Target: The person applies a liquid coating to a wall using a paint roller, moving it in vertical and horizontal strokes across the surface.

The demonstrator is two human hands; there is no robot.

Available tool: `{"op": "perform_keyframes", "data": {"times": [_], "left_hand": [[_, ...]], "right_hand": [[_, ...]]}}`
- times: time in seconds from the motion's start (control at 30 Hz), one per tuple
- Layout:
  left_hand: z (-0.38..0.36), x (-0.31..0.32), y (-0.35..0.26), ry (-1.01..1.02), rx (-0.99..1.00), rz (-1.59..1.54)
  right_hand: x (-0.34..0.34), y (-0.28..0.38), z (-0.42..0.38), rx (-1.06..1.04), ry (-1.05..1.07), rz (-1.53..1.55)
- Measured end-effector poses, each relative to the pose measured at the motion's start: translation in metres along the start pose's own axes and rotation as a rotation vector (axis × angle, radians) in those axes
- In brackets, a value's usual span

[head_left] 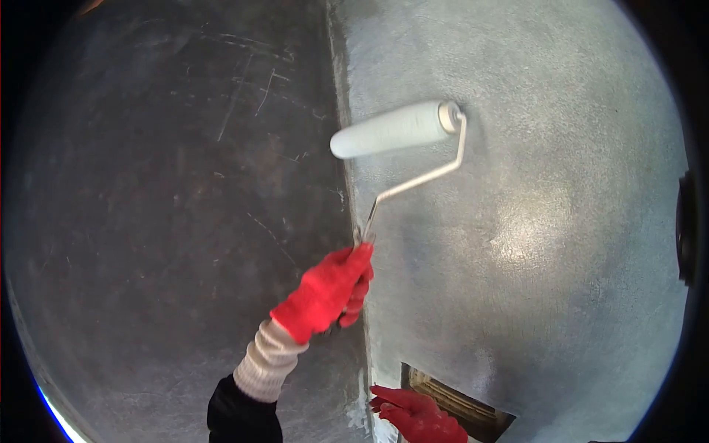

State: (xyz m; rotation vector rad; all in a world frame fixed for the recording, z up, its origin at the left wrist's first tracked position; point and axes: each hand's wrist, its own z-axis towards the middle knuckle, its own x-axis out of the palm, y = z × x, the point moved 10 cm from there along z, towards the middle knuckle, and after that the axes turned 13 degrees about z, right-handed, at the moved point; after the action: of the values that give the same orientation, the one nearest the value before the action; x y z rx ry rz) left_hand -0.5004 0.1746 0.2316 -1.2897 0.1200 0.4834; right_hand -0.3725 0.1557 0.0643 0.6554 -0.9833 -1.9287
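My left hand (325, 292), in a red glove with a cream knitted cuff, is closed around the handle of a paint roller. The white roller sleeve (395, 131) is held up, tilted with its right end higher, and lies over the seam between a dark wall surface and a pale, painted one. Its bent metal frame (419, 181) runs down to my grip, where the handle is mostly hidden. Low in the view, my right hand (421, 415), also red-gloved, is open with its fingers stretched to the left. It holds nothing that I can see.
On the left is the dark, scratched wall surface (170, 221). The pale grey-white painted surface (561, 148) fills the right, with a wet-looking sheen. A rectangular opening (461, 402) with brownish edges is behind my right hand. A dark object (686, 229) sits at the far right edge.
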Motion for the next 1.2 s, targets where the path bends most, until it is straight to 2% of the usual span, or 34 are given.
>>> {"op": "perform_keyframes", "data": {"times": [0.13,0.27,0.33,0.37,0.43,0.47,0.5,0.6,0.63,0.73,0.8,0.83,0.9,0.97,1.03,1.1,1.13,1.17,1.2], "left_hand": [[0.0,0.013,0.002,0.001,0.054,-0.038],[-0.029,0.04,0.08,-0.025,-0.181,-0.055],[-0.036,0.062,0.111,-0.036,-0.192,-0.173],[-0.036,0.076,0.125,-0.036,-0.191,-0.182],[-0.032,0.073,0.124,-0.294,0.002,0.146],[-0.031,0.08,0.125,-0.298,0.01,0.14],[-0.031,0.083,0.125,-0.33,0.001,0.209],[-0.038,0.091,0.102,-0.348,0.017,0.342],[-0.048,0.094,0.069,-0.471,0.346,0.555],[-0.065,0.106,0.022,-0.532,0.664,0.684],[-0.057,0.104,-0.003,-0.479,0.682,0.602],[-0.053,0.095,-0.012,-0.472,0.691,0.312],[-0.05,0.096,-0.038,-0.479,0.749,0.317],[-0.051,0.095,-0.062,-0.496,0.805,0.32],[-0.053,0.095,-0.084,-0.559,0.835,0.479],[-0.048,0.086,-0.105,-0.546,0.919,0.483],[-0.048,0.084,-0.117,-0.54,0.991,0.505],[-0.039,0.076,-0.123,-0.415,1.012,0.307],[-0.039,0.069,-0.131,-0.413,1.027,0.294]], "right_hand": [[-0.009,-0.02,-0.012,0.024,-0.091,0.117],[-0.026,-0.046,-0.024,0.007,-0.217,0.133],[-0.014,-0.039,-0.018,0.06,-0.154,0.154],[-0.009,-0.042,-0.012,0.051,-0.195,0.186],[-0.007,-0.049,0.005,0.025,-0.251,0.229],[-0.01,-0.054,0.013,0.014,-0.268,0.239],[-0.025,-0.088,0.015,0.211,-0.49,0.721],[-0.034,-0.032,0.015,-0.031,-0.389,0.262],[-0.031,-0.015,0.012,-0.106,-0.371,0.155],[-0.027,0.046,0.007,-0.333,-0.368,-0.15],[-0.024,0.075,0.005,-0.447,-0.388,-0.307],[-0.022,0.087,0.005,-0.494,-0.4,-0.372],[-0.022,0.104,0.009,-0.535,-0.432,-0.461],[-0.03,0.112,0.018,-0.415,-0.505,-0.438],[-0.04,0.119,0.027,-0.303,-0.581,-0.408],[-0.056,0.128,0.039,-0.255,-0.632,-0.41],[-0.065,0.15,0.043,-0.439,-0.649,-0.556],[-0.063,0.164,0.046,-0.537,-0.651,-0.636],[-0.061,0.178,0.047,-0.634,-0.659,-0.719]]}}
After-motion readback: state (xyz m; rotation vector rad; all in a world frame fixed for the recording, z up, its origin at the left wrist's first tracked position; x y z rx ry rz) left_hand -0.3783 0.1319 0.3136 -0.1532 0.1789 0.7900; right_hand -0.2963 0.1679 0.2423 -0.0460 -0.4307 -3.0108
